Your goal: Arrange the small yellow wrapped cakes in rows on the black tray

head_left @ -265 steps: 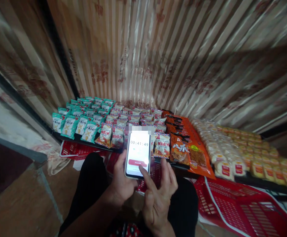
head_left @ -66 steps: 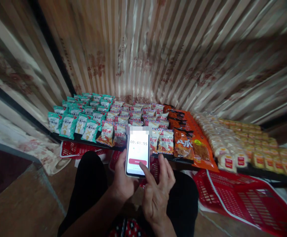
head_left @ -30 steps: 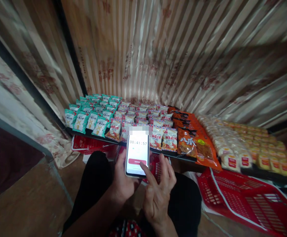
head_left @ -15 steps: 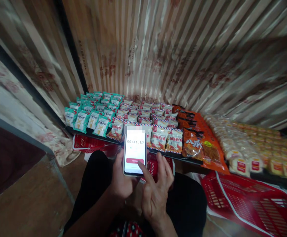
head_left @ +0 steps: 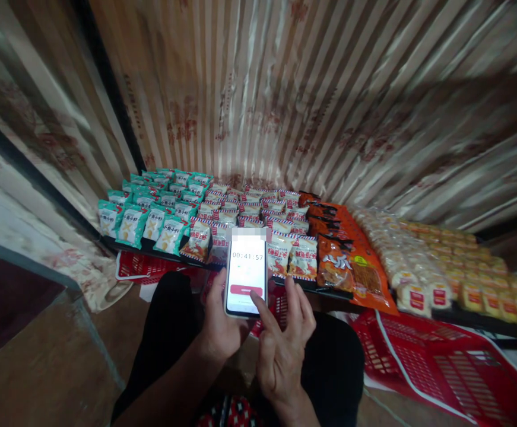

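My left hand is closed around the sides of a smartphone, held upright above my lap. The lit screen reads 00:41:57 over a red button; its top strip is blurred out. My right hand holds nothing, its fingers apart, and the index fingertip lies at the edge of the red button. Just behind the phone, white snack packets with striped edges stand in rows, partly hidden by it. To their left are green-and-white snack packets.
A dark shelf bears the goods. Further right lie orange snack bags, round cakes in clear wrappers and yellow cakes. Red baskets stand below. A striped curtain hangs behind.
The view has turned slightly to the right, so the shelf and its goods sit further left. Both hands keep their hold and pose, and the phone still reads 00:41:57.
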